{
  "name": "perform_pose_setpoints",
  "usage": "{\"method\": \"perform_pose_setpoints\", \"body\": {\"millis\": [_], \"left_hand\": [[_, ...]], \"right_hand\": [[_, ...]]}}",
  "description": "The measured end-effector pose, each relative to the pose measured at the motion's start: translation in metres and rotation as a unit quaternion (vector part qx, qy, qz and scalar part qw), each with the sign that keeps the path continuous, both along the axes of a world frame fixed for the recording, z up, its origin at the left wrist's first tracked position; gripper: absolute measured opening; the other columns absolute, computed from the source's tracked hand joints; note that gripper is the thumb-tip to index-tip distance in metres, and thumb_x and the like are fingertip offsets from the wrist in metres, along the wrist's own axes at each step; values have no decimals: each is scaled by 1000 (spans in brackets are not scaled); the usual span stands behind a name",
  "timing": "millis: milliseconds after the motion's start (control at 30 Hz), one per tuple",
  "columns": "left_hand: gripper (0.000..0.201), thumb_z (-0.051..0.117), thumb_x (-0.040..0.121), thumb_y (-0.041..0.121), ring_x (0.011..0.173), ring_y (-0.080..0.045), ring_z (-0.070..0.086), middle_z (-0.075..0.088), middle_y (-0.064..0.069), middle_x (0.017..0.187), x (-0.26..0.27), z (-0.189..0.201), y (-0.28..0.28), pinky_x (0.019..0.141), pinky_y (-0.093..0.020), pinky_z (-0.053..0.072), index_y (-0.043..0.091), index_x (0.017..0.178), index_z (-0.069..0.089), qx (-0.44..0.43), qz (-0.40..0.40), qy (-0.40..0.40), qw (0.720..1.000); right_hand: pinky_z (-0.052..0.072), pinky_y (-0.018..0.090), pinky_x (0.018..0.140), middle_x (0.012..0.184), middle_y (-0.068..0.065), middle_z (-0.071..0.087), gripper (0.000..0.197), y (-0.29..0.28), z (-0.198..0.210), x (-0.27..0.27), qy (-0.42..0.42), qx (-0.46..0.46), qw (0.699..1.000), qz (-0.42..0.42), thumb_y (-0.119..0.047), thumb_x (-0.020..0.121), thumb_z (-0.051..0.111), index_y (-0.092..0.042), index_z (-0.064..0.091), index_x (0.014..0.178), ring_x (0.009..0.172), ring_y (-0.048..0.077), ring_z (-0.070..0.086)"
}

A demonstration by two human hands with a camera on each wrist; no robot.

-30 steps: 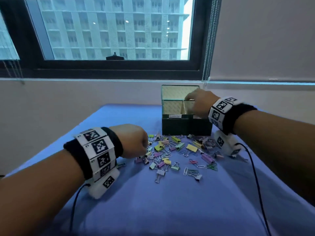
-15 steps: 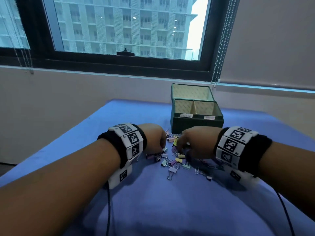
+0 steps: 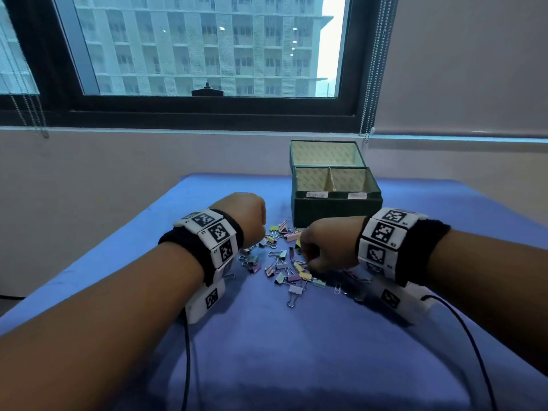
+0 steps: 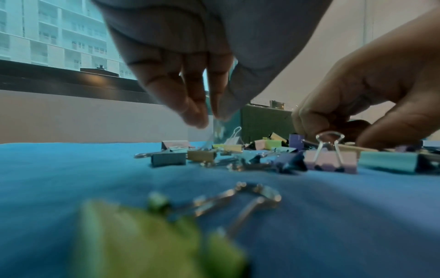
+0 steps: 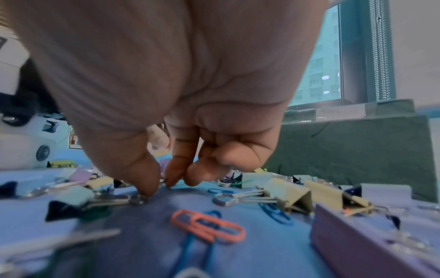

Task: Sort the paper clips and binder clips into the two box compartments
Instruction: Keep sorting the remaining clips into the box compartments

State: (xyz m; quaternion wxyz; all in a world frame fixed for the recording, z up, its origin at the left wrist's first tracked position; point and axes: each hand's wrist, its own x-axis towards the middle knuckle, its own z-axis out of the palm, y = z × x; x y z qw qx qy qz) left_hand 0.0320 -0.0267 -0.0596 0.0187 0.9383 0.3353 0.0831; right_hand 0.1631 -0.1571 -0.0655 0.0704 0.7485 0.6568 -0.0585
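Observation:
A pile of pastel binder clips and coloured paper clips (image 3: 284,262) lies on the blue cloth in front of the open dark green box (image 3: 335,212), which has two labelled compartments. My left hand (image 3: 252,223) hovers over the pile's left edge. In the left wrist view its thumb and fingertips (image 4: 209,116) meet in a pinch, with a faint blurred silvery clip hanging under them. My right hand (image 3: 323,250) is down on the pile's right side. Its thumb and forefinger (image 5: 161,183) pinch a small metal clip loop on the cloth.
An orange paper clip (image 5: 209,225) and blue ones lie just behind my right hand. A purple binder clip (image 4: 331,161) stands between the hands. The box lid (image 3: 326,154) stands upright behind the box. Wrist-camera cables trail across the cloth (image 3: 267,351).
My right hand has come back from the box's right compartment down onto the pile. My left hand has stayed at the pile's left edge. The head view has shifted left.

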Motion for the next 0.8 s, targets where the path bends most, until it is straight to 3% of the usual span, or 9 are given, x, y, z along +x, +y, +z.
{"method": "perform_pose_setpoints", "body": {"millis": [133, 267, 367, 433, 533, 667, 733, 800], "left_hand": [[22, 55, 86, 15, 96, -23, 66, 71, -3, 105, 3, -3, 1, 81, -34, 56, 17, 101, 72, -4, 13, 84, 996], [20, 60, 87, 22, 92, -15, 60, 64, 7, 101, 3, -5, -6, 81, -27, 49, 33, 100, 70, -47, -92, 54, 993], [30, 65, 89, 35, 99, -12, 57, 55, 9, 107, 2, -6, -14, 89, -27, 46, 46, 116, 65, -83, -188, 58, 977], [31, 65, 89, 34, 100, -14, 57, 54, 8, 111, 1, -6, -18, 92, -29, 47, 48, 117, 65, -104, -223, 78, 966], [22, 64, 90, 28, 95, -16, 61, 58, 9, 105, 1, -7, -18, 88, -34, 52, 42, 105, 73, -100, -226, 80, 966], [12, 62, 90, 26, 96, -13, 57, 56, 8, 105, 1, -5, -17, 87, -31, 49, 33, 94, 72, -54, -212, -5, 976], [10, 65, 89, 34, 95, -11, 57, 56, 9, 105, 2, -6, -17, 87, -31, 48, 35, 96, 72, -49, -216, -8, 975], [17, 67, 85, 45, 97, -10, 55, 53, 10, 107, 3, -7, -18, 89, -30, 47, 39, 101, 72, -51, -214, 39, 975]], "right_hand": [[44, 23, 57, 79, -4, 62, 6, -5, 4, 3, 25, 28, 999, 0, -22, 80, 63, -18, 64, 84, 68, 14, 54], [43, 21, 52, 64, -7, 56, 7, -12, 15, 12, 66, 39, 997, -18, -14, 77, 60, -20, 59, 73, 54, 9, 49], [46, 23, 55, 70, -4, 63, 6, -16, 23, 14, 41, -38, 998, -34, -14, 76, 64, -20, 64, 77, 60, 13, 55], [50, 26, 62, 80, -4, 67, 8, -17, 25, 15, -2, -59, 998, -35, -16, 79, 64, -21, 66, 85, 70, 15, 61], [55, 29, 71, 90, -2, 70, 15, -18, 26, 20, -24, -27, 999, -34, -11, 83, 58, -20, 67, 91, 80, 18, 65], [54, 29, 71, 79, -13, 59, 17, -20, 26, 29, -53, 9, 998, -34, -13, 85, 58, -27, 67, 88, 77, 14, 60], [55, 28, 72, 79, -13, 63, 24, -21, 24, 30, -35, 14, 999, -31, -11, 84, 59, -30, 71, 92, 73, 12, 61], [54, 26, 70, 82, -12, 67, 22, -20, 20, 30, -15, 14, 1000, -18, -13, 83, 65, -30, 73, 95, 72, 12, 63]]}}
